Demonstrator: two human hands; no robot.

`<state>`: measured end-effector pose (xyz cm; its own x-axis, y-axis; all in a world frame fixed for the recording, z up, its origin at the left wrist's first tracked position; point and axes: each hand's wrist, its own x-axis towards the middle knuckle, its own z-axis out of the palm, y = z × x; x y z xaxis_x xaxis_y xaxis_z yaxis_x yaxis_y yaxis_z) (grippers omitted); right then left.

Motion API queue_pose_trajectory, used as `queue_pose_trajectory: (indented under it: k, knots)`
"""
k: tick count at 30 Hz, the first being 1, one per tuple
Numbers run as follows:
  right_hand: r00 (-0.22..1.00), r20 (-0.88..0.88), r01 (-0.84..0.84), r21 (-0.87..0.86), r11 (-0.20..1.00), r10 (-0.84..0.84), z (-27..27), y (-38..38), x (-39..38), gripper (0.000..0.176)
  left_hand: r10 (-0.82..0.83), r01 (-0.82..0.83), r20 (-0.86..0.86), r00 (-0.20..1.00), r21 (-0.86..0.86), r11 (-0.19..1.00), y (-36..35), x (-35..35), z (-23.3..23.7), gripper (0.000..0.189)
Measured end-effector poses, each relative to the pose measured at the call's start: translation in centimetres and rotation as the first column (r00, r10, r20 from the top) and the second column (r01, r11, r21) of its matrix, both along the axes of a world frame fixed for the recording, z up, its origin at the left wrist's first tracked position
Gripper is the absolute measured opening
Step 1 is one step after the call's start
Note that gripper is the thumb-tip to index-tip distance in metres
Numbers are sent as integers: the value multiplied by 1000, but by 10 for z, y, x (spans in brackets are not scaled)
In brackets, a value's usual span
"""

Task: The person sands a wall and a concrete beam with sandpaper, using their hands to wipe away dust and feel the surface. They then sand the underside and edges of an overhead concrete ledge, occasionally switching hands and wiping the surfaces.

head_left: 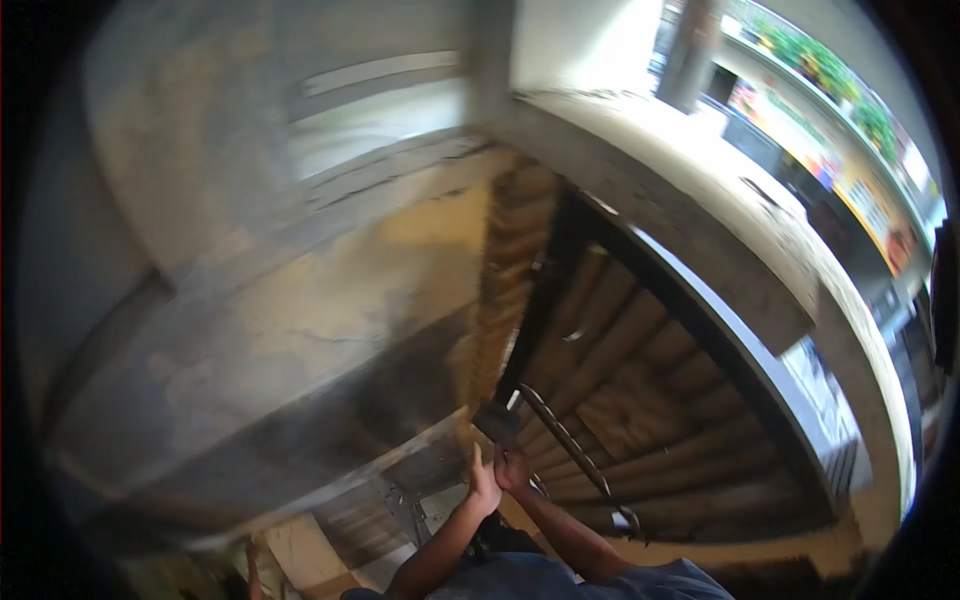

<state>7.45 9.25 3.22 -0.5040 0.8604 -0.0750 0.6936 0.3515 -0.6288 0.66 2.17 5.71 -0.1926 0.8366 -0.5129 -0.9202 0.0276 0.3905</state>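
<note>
My left hand (485, 484) and my right hand (513, 469) are close together in front of a ribbed brown door. A dark, block-like thing (495, 421) sits just above my fingers; blur hides its exact kind. My right hand is closed around the lower end of it. On my left hand the palm side shows pale, with at least one finger stretched upward beside the dark thing. Just right of it, a long metal pull handle (565, 440) runs down the door (640, 410).
A stained plaster wall (330, 290) fills the left side. A dark frame (720, 370) edges the door, and a pale concrete ledge (690, 210) curves beyond it. Outside at the upper right are green plants (820, 70). Another person's arm (253, 570) shows at the lower left.
</note>
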Motion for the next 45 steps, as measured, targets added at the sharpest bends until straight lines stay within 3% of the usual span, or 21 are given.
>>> queue_pose_trajectory:
  k: [1,3,4,6,8,9,10,12,16,20,21,22,24,26,27,28,31,34,35,38,45]
  knots:
    - [990,-35,-132,23,991,133,2,-1,-14,34,68,-68,11,998,-5,998,-14,-9,10,100]
    - [945,-97,-296,156,942,313,4,-5,-38,35,-61,52,-277,959,-41,998,-64,-54,48,101]
    - [930,-92,-342,140,929,356,-11,-1,-44,35,-26,50,-114,993,210,976,-88,-79,45,94]
    - [815,-358,-490,-3,872,457,-87,10,-43,44,171,-161,-234,957,59,985,-130,-107,54,91]
    - [759,-62,-647,-183,740,648,-140,11,-8,54,282,-437,-491,825,-236,868,-172,-125,69,75]
    - [549,498,-656,-242,715,672,-142,9,17,58,319,-482,-490,811,-252,839,-197,-125,62,75]
    - [465,562,-629,-334,702,684,-143,9,33,50,446,-605,-464,766,-284,744,-220,-126,47,68]
    - [591,438,-644,-248,724,677,-141,-5,58,39,614,-760,-453,647,-314,569,-270,-128,33,61]
    - [790,-78,-601,99,793,608,-172,-6,79,33,725,-855,-471,502,-396,334,-341,-92,1,61]
    - [911,30,-394,-232,889,412,-57,-2,-5,45,686,-817,-496,533,-513,264,-343,-88,14,55]
    - [825,-367,-503,-128,855,430,-54,9,-33,44,669,-864,-566,482,-433,257,-340,-107,1,50]
    - [726,-454,-509,150,848,516,13,1,-67,42,648,-902,-630,427,-351,253,-338,-126,-13,44]
    - [587,-433,-415,565,713,684,110,2,-122,39,453,-964,-858,242,-160,211,-308,-179,76,39]
    - [576,-487,-325,601,731,656,152,25,-170,31,228,-993,-972,-48,72,94,-283,-238,151,45]
    - [440,-503,-51,813,580,744,249,-1,-201,29,148,-931,-934,-326,345,123,-274,-265,188,41]
    - [452,-544,15,797,604,707,279,-4,-219,30,59,-875,-877,-478,480,53,-266,-297,224,38]
    - [421,-347,115,937,330,838,378,-15,-266,32,-233,-579,-571,-787,815,-41,-247,-391,318,35]
    - [294,-44,169,986,-7,955,423,-9,-338,32,-453,-496,-410,-792,865,84,-231,-451,366,44]
    - [322,30,-12,1000,-27,946,433,-7,-353,31,-425,-427,-346,-837,897,111,-234,-454,367,45]
    - [469,241,-131,970,-203,850,457,-31,-386,78,-381,-372,-273,-883,903,216,-248,-454,366,47]
    - [571,290,89,908,-410,768,470,-47,-410,58,-276,-401,-349,-896,902,162,-240,-465,351,46]
